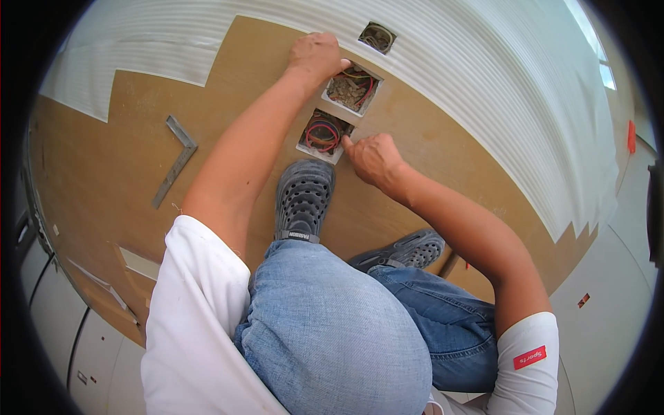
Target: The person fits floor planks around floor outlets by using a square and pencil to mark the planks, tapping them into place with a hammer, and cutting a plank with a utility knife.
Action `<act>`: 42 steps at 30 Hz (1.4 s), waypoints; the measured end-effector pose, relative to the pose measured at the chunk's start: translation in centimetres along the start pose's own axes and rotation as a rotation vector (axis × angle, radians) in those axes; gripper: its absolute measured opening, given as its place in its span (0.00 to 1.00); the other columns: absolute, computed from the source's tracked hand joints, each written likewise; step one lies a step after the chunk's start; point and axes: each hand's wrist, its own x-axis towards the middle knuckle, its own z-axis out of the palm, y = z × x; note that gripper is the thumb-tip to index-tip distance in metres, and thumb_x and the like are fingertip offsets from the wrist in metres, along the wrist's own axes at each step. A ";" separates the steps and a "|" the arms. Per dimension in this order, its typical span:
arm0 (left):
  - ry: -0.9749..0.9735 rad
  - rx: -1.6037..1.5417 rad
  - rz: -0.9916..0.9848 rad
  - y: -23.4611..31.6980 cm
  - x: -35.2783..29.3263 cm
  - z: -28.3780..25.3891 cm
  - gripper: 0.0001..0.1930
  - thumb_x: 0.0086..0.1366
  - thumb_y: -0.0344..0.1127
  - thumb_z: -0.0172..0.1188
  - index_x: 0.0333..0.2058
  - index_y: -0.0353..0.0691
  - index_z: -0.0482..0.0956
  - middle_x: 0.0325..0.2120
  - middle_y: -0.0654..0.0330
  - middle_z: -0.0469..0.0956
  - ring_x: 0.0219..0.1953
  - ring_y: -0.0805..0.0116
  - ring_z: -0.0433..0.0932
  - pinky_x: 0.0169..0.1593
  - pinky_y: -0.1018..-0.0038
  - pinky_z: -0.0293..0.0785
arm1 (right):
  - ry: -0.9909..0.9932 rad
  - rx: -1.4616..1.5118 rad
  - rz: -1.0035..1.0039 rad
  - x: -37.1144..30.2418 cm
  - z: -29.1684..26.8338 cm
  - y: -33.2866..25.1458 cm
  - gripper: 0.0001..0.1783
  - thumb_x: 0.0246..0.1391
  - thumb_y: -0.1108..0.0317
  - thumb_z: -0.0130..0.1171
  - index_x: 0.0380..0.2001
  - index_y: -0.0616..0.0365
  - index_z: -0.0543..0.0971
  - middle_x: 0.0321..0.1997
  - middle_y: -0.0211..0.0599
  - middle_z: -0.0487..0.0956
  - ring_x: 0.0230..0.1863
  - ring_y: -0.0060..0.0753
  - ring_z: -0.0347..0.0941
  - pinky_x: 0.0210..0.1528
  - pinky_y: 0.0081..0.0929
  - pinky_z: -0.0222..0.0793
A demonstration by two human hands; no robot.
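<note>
Curling inward, left hand (315,57) borders the middle cutout (347,92), right hand (375,160) the lower cutout (319,153). Whether either grip holds anything, I cannot tell.

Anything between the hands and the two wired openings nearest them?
Nothing visible. The left hand is by the upper-left corner of the middle opening, the right hand at the right edge of the lower opening. The gray shoe isn't between.

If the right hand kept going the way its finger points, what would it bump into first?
The right hand would probably meet the near rim of the lower square hole first, then the red wires inside. How deep they sit is hard to tell.
</note>
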 end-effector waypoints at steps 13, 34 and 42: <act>-0.013 0.042 -0.009 0.0 -0.1 -0.3 0.28 0.58 0.58 0.71 0.44 0.38 0.83 0.45 0.48 0.84 0.51 0.49 0.82 0.53 0.58 0.80 | -0.006 0.049 0.091 0.6 -1.6 1.8 0.17 0.64 0.67 0.47 0.52 0.51 0.78 0.29 0.39 0.85 0.32 0.42 0.84 0.30 0.40 0.72; -0.025 0.036 -0.031 0.4 0.0 -0.4 0.28 0.56 0.57 0.73 0.45 0.39 0.85 0.48 0.50 0.84 0.53 0.52 0.82 0.55 0.61 0.79 | 0.022 0.021 0.047 1.0 0.3 1.4 0.24 0.66 0.67 0.46 0.63 0.49 0.75 0.32 0.35 0.86 0.35 0.38 0.84 0.31 0.37 0.74; -0.048 0.037 -0.037 0.7 0.0 -0.8 0.27 0.56 0.56 0.73 0.45 0.39 0.85 0.48 0.49 0.84 0.53 0.51 0.82 0.55 0.61 0.79 | 0.024 0.016 0.033 1.5 0.5 1.4 0.20 0.68 0.66 0.45 0.58 0.50 0.78 0.33 0.34 0.86 0.36 0.39 0.85 0.31 0.37 0.75</act>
